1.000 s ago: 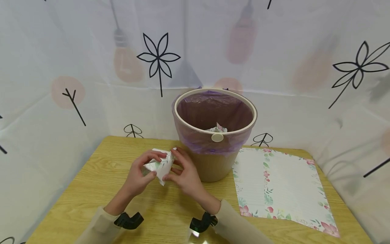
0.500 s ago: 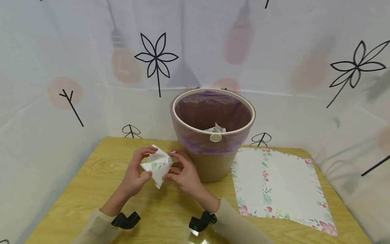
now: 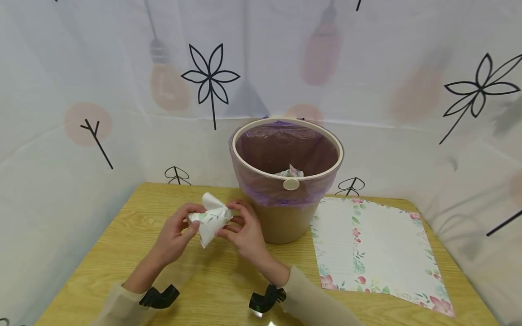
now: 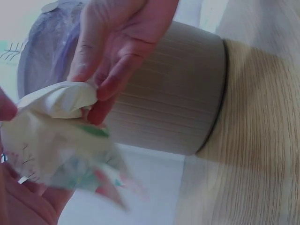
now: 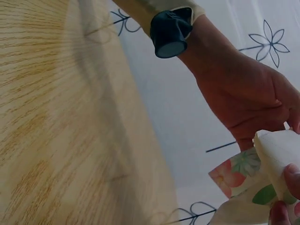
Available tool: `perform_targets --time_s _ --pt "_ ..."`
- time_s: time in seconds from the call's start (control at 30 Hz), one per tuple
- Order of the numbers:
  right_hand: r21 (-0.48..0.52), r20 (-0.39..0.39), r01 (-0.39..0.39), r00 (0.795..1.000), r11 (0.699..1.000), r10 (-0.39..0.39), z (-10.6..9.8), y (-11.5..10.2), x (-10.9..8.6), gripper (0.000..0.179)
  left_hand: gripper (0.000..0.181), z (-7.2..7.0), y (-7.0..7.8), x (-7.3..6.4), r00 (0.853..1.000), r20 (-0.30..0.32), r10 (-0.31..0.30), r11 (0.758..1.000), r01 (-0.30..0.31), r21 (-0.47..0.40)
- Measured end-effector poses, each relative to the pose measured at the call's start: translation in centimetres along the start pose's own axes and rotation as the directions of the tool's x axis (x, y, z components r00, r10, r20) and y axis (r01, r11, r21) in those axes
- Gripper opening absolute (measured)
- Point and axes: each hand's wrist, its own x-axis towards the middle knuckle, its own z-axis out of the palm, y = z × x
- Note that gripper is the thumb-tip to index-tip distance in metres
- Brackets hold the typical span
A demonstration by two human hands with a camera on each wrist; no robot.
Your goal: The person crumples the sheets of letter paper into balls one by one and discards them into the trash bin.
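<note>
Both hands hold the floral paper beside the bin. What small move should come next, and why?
Probably squeeze the floral paper between the left hand and right hand into a tighter wad: its corners stick out, and both hands grip it. A crumpled piece inside the bin hints at similar treatment.

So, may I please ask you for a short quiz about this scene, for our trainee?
1. What do the left hand and the right hand hold together?
2. True or false: a crumpled white floral paper lies inside the round beige bin with a purple plastic liner.
3. The flat white sheet with a pink-and-green floral border lies: A) in the hands; B) on the yellow-brown wood-grain table; C) inside the bin.

Key: 1. A creased white leaf-printed paper. 2. True. 3. B.
</note>
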Motion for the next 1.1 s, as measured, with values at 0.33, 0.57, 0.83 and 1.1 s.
perform_targets --time_s 0.33,0.57,0.83,1.1 --pt "0.061 -0.031 0.004 1.000 0.998 -0.002 -0.4 0.4 -0.1 0.056 0.018 0.7 0.1 0.6 0.994 0.017 -0.104 0.981 0.106 -0.161" --pt "0.065 0.016 -0.023 1.000 0.998 0.022 -0.5 0.9 -0.4 0.060 0.018 1.2 -0.5 0.4 0.978 0.026 -0.209 0.929 0.207 -0.307" --pt "0.060 -0.029 0.017 0.999 0.998 -0.016 -0.3 1.3 -0.5 0.052 0.020 0.7 -0.5 0.8 0.991 -0.057 -0.119 0.978 0.107 -0.178" --pt "0.003 -0.060 0.065 0.996 0.998 -0.065 0.4 1.1 -0.4 0.041 0.027 0.0 -1.2 0.3 0.986 -0.065 -0.152 0.970 0.136 -0.203"
